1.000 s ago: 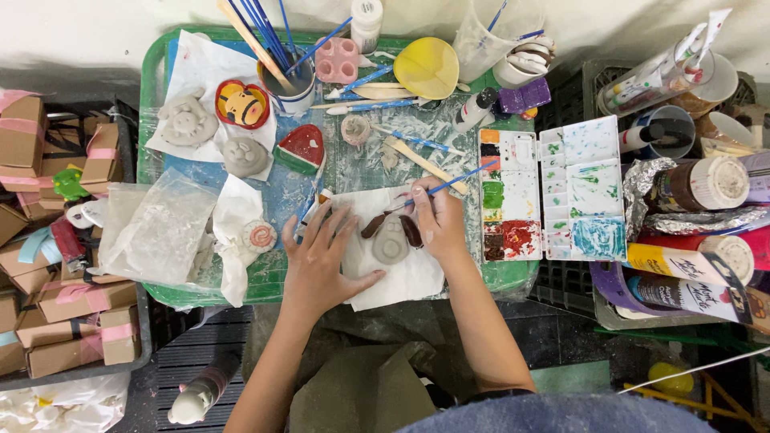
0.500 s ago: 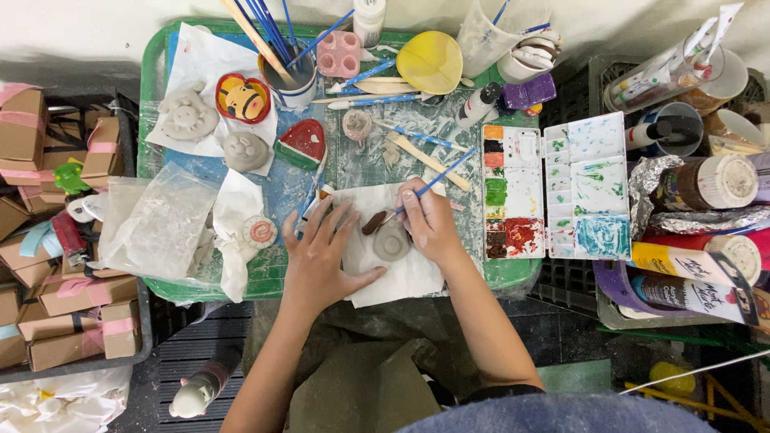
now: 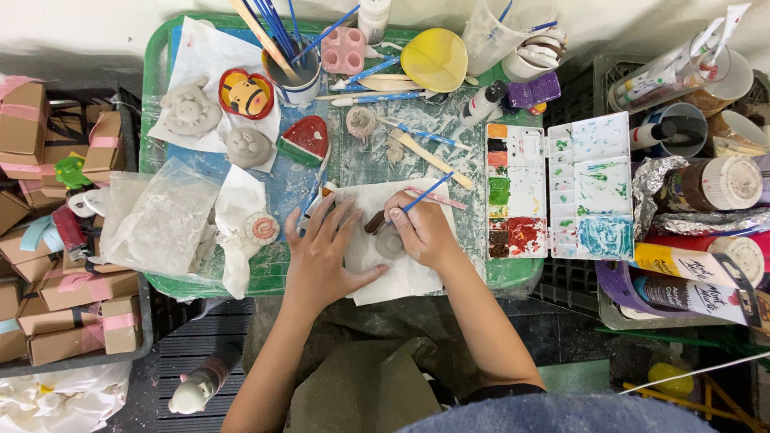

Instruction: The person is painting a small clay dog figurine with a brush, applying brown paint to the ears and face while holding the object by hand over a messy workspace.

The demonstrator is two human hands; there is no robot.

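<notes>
Painting looks to be the step in hand, judged from the head view — the only view there is. The right hand is curled closed around a thin blue-handled brush, pinched low on the shaft, with the handle slanting up and to the right and the tip down at a small grey clay piece. That piece lies on a white paper sheet near the front edge of the green tray, just under the fingers of the right hand; a darker brown bit sits beside it at its upper left. The left hand holds nothing — it lies flat and spread on the same sheet, fingers fanned upward, thumb reaching toward the piece but, as far as can be told, not touching it.

To the right of the sheet, close by, lies the open paint palette, with orange, black, green, brown and red wells on its left half and blue-green smears on its right. Farther up the tray are a cup of brushes, a painted watermelon-slice piece and unpainted grey clay figures.

As a judgement, the next stroke calls for a steady brush tip and the paper kept pinned, since the piece is small and partly hidden by the fingers.
</notes>
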